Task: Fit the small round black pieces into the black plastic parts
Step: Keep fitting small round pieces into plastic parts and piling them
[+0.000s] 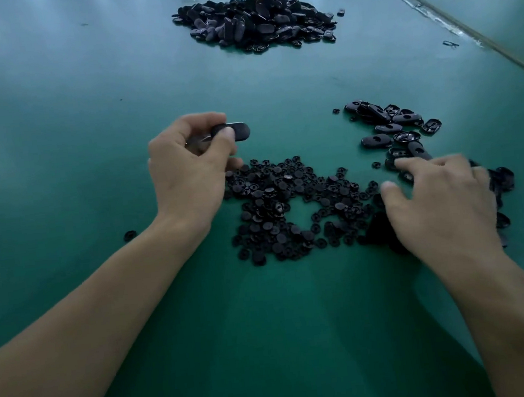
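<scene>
— Two hands were in the head view. State of the left hand [190, 160]?
— Fingers curled. Thumb and forefinger pinched one black plastic part [234, 131], which projected to the right of the fingertips, above the green table [82, 104].
— And the right hand [439, 202]?
— Fingers spread and nearly straight, blurred, gripping nothing visible. It lay over the right edge of the small round black pieces [287, 205]. Loose parts [388, 123] lay just beyond its fingertips.
</scene>
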Tool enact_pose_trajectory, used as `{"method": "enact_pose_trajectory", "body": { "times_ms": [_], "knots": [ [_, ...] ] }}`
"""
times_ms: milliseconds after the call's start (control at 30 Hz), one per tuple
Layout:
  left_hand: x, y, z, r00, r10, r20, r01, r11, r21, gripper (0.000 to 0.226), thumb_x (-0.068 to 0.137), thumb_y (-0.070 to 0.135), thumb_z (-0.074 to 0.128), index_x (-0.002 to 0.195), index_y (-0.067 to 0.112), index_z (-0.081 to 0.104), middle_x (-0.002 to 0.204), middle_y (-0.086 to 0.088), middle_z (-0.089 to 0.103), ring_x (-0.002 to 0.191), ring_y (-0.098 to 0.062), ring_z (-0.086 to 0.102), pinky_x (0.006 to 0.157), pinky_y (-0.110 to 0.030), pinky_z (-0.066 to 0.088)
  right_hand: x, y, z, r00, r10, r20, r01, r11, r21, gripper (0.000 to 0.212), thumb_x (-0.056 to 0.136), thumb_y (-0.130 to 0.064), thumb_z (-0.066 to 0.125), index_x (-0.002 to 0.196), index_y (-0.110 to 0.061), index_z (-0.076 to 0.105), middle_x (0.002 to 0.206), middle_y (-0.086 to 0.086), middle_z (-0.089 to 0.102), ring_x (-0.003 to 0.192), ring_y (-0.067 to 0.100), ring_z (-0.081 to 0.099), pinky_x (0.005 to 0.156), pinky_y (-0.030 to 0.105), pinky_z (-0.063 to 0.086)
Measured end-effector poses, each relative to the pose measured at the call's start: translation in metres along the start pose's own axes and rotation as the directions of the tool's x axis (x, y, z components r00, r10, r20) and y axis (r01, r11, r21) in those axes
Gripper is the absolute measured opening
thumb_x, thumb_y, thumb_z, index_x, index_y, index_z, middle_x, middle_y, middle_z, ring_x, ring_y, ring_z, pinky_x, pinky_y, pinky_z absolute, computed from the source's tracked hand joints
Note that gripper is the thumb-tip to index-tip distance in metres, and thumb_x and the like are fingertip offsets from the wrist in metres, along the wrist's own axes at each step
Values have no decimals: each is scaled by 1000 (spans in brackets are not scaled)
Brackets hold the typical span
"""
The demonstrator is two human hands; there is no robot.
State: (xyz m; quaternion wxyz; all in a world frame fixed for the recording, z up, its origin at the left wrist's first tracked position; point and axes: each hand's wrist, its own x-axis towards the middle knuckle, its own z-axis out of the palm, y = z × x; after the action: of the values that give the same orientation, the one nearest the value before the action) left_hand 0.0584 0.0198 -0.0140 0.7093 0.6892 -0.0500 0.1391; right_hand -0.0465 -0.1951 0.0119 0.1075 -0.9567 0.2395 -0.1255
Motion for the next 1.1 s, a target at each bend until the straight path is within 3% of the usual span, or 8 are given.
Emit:
{"method": "enact_pose_trajectory", "body": {
  "times_ms": [100,233,467,600,733,867,933,1100],
  "knots": [
    [7,-4,-3,992,-103,-78,101,995,-24,15,91,0,64,99,13,67,74,11,69,56,-8,67,64,-33,61,-2,0,2,998,-22,57,22,1000,10,32,99,-31,52,126,-21,65,125,18,54,114,38,48,94,45,42],
    [13,-4,-4,976,-175,-131,171,984,-40,20,91,-7,57,91,10,68,84,-4,59,53,-6,62,64,-29,59,0,2,3,998,-57,11,56,995,84,20,97,-24,58,110,-19,73,109,12,65,100,32,60,89,43,51],
    [16,-4,-2,972,-189,-139,190,982,-3,23,93,-5,56,85,11,70,75,0,60,50,-3,61,64,-25,58,3,6,6,998,-53,-22,57,982,179,28,98,-36,57,101,-13,72,108,14,63,90,19,47,82,29,35],
    [14,-5,-4,980,-155,-127,155,988,-7,25,92,-4,56,83,14,70,64,11,62,52,-2,60,62,-24,55,4,8,3,998,-60,27,54,982,182,23,89,-37,65,96,-17,74,102,9,67,100,25,59,89,36,47],
    [9,-2,-3,995,-75,-67,77,997,21,28,89,-5,55,78,17,69,58,15,65,54,-3,57,56,-18,50,4,7,4,996,-88,5,85,976,202,14,90,-31,69,85,-18,73,90,6,69,91,23,62,83,32,46],
    [1,3,-3,998,53,37,-57,991,123,25,83,4,59,77,25,71,69,0,68,54,-12,59,56,-35,55,4,7,6,993,-108,-46,115,975,188,11,88,-32,73,89,-21,70,103,9,63,99,27,57,85,33,40],
    [-4,6,-2,986,135,101,-148,979,140,23,81,8,61,77,29,71,74,-2,67,53,-14,59,53,-34,53,4,6,6,985,-137,-104,156,966,208,9,88,-31,73,88,-23,69,104,6,61,101,28,57,85,32,37],
    [-20,14,2,908,244,341,-282,957,66,11,90,24,65,98,27,71,63,2,67,51,-20,67,47,-31,56,-1,-13,5,940,-211,-269,329,774,541,11,89,-25,73,87,-27,63,77,-19,64,68,2,63,69,16,48]
  ]
}}
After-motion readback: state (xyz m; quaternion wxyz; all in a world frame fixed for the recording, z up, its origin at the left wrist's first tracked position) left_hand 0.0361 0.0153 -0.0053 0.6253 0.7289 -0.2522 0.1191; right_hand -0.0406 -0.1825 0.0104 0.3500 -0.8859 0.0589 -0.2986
